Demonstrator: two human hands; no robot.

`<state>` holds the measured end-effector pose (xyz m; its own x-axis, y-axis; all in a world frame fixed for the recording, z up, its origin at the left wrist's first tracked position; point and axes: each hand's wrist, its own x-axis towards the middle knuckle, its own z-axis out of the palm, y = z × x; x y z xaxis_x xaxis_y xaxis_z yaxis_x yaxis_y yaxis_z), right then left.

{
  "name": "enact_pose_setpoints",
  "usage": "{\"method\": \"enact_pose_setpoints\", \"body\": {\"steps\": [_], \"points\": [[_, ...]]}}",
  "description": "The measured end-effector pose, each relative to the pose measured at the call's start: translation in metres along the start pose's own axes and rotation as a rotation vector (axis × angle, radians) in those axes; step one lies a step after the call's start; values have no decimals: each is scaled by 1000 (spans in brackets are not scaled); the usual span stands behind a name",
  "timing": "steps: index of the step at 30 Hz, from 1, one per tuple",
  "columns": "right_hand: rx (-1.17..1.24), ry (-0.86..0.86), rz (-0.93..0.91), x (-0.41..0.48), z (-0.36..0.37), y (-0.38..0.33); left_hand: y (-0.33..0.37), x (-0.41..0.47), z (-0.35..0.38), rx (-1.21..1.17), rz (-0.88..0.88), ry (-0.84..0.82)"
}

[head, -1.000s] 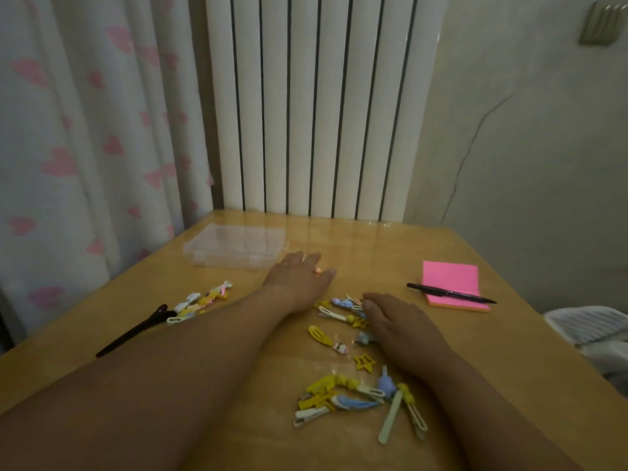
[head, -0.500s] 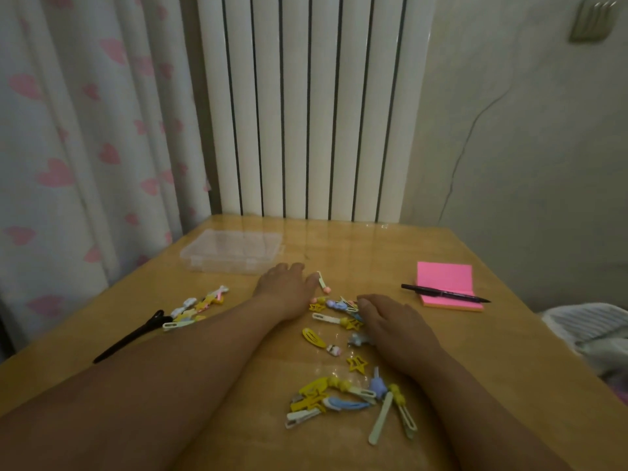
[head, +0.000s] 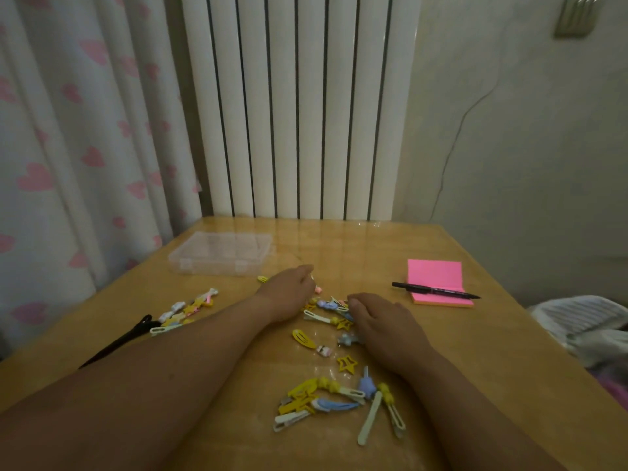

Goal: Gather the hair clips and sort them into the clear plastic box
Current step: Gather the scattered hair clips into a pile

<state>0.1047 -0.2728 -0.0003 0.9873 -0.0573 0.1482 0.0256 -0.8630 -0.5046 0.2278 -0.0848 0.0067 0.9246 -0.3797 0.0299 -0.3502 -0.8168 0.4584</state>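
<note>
Curling in from the flat spread of a second ago, my left hand (head: 289, 292) is closing its fingers beside a small pink-tipped hair clip (head: 318, 288); whether it is pinching it I cannot tell. My right hand (head: 382, 322) is bending its fingers over the middle cluster of blue and yellow hair clips (head: 326, 304), and its grip is just as unclear. The clear plastic box (head: 222, 254) is lying at the far left of the wooden surface (head: 339, 246), looking shut and empty. A near pile of clips (head: 323, 399) and a left-hand group of clips (head: 185, 311) are lying untouched, so I am judging the gathering barely begun.
</note>
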Motion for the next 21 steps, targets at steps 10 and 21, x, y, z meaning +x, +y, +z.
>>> {"method": "enact_pose_setpoints", "body": {"steps": [10,21], "points": [[-23,5,-16,8,8,7,-22,-15,0,42,-19,351],[-38,11,-24,12,12,12,-30,-18,0,-164,-39,214]]}}
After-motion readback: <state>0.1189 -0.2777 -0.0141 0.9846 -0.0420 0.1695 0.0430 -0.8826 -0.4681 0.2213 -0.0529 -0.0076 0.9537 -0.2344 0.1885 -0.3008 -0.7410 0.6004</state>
